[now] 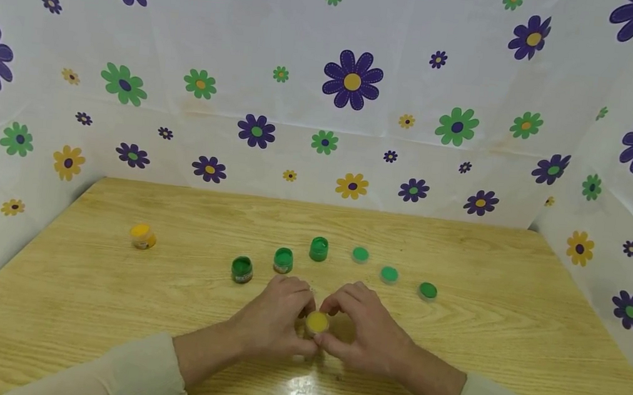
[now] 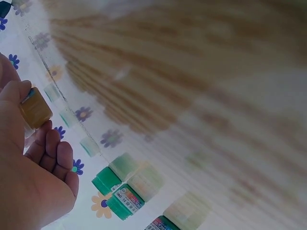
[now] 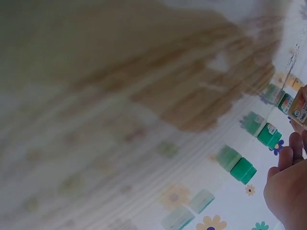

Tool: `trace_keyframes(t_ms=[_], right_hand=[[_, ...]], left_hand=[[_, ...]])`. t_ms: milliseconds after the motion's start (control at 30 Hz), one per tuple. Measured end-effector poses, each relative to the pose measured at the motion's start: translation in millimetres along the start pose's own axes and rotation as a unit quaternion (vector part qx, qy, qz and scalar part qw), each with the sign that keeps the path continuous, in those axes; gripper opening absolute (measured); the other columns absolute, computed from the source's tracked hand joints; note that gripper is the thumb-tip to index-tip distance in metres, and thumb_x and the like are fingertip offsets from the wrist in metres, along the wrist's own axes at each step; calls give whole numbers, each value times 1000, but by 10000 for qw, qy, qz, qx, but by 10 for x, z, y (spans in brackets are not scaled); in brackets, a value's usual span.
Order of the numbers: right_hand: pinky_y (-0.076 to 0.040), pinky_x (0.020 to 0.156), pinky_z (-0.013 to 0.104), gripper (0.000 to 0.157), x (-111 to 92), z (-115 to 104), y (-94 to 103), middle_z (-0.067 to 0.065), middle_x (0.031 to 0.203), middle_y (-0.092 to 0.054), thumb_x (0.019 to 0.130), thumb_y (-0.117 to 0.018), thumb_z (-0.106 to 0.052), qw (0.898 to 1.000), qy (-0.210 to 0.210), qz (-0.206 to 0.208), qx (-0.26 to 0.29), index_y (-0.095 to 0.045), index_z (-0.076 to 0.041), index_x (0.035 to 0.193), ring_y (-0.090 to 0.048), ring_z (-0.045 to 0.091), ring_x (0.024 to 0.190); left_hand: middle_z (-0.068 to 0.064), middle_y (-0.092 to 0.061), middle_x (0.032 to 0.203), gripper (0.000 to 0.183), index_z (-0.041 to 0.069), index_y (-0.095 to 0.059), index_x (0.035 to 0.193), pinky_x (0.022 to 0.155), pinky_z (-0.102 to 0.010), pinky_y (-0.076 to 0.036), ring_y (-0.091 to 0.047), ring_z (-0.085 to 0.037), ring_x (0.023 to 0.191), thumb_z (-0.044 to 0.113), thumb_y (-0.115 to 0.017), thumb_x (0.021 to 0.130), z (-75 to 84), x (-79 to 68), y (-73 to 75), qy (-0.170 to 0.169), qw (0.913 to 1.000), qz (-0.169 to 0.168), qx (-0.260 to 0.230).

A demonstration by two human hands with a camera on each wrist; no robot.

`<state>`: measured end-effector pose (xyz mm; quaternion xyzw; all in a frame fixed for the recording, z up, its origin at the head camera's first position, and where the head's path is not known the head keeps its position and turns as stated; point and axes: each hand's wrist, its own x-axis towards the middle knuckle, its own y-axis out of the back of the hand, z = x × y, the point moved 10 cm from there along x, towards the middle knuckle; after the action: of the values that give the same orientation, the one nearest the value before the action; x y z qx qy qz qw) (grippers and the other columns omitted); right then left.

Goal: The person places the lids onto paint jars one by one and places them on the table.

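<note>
Near the front of the table, both hands meet at a small mustard-yellow paint jar (image 1: 317,322). My left hand (image 1: 277,319) holds the jar from the left, thumb in front and fingers curled behind. From the other side, my right hand (image 1: 367,333) pinches it at the upper rim with thumb and fingers. The jar's round top faces up, pale yellow with a clear edge. In the left wrist view, the jar (image 2: 36,108) sits by the left fingertips. A printed label shows on the jar (image 3: 298,108) in the right wrist view.
Beyond the hands stand three uncapped green paint jars (image 1: 283,260). To their right lie three green lids (image 1: 389,275). An orange-yellow paint jar (image 1: 143,236) stands at the far left of the wooden table (image 1: 88,290). A flower-patterned cloth (image 1: 302,102) encloses the back and sides.
</note>
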<state>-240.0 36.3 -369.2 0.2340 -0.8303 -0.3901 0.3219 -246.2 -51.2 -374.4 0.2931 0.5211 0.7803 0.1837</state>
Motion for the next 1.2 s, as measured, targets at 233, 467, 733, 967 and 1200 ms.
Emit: trace_keyframes(t_ms=[233, 467, 733, 967, 1200], right_hand=[[-45, 84, 29, 40, -7, -71, 15, -11, 102, -59, 80, -73, -18, 9992, 371, 117, 91, -67, -20, 119, -52, 11, 95], [-45, 83, 28, 33, -15, -78, 28, -9, 102, -60, 79, -73, -15, 9986, 476, 229, -5, -68, -18, 112, -52, 12, 93], [-46, 84, 28, 26, -5, -66, 16, -11, 101, -60, 81, -75, -21, 9991, 357, 214, 2, -64, -19, 105, -53, 10, 94], [-45, 84, 29, 26, -9, -44, 19, -11, 99, -58, 81, -76, -24, 9996, 200, 183, 27, -61, -19, 102, -53, 12, 94], [-45, 84, 29, 23, -12, -10, 16, -12, 97, -57, 84, -74, -27, 10000, -36, 71, 55, -60, -20, 101, -53, 13, 94]], left_hand=[[12, -50, 71, 34, 18, -62, 80, 74, -26, -36, -41, -5, 69, 45, -82, 72, -19, 18, 14, 83, 9999, -27, -78], [11, -48, 68, 32, 18, -61, 77, 73, -26, -36, -39, -4, 67, 40, -82, 70, 18, 23, 16, -151, 9998, 83, -43], [11, -50, 70, 29, 16, -64, 77, 75, -26, -37, -40, -5, 68, 36, -82, 68, 22, 14, 2, -130, 9999, 48, -66], [11, -52, 72, 29, 16, -65, 79, 76, -26, -38, -42, -4, 70, 37, -82, 69, 26, 11, 2, -137, 9999, 52, -42], [10, -53, 72, 30, 16, -64, 77, 75, -26, -39, -43, -3, 70, 37, -83, 69, 33, 17, 23, -236, 9996, 175, -7]])
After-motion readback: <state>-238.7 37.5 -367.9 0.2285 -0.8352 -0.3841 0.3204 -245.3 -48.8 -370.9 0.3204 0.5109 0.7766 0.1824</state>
